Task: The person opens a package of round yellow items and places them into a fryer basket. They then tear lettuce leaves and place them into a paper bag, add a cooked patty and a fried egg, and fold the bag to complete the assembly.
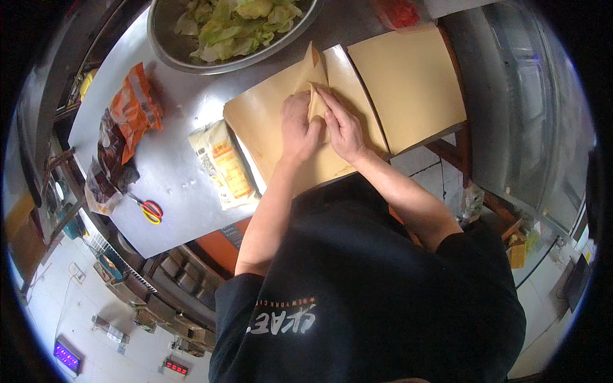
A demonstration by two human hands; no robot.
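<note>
A sheet of brown paper [311, 75], folded into a pointed cone-like shape, stands up between my hands. My left hand [298, 126] is closed around its lower left side, with the thumb toward the middle. On the other side my right hand [343, 129] presses against the fold, its fingers long and close together and the thumb bent inward. What lies inside the fold, if anything, is hidden. Beneath both hands is a stack of flat brown paper sheets [257, 113]. A second stack of brown paper [408, 83] lies to its right, split off by a dark gap.
A metal bowl [167, 57] of torn lettuce [239, 29] stands at the far side of the metal table [175, 185]. Left lie a filled plastic packet [225, 167], an orange bag [135, 110], a dark bag [108, 153] and scissors [152, 212]. Something red in plastic [401, 14] sits far right.
</note>
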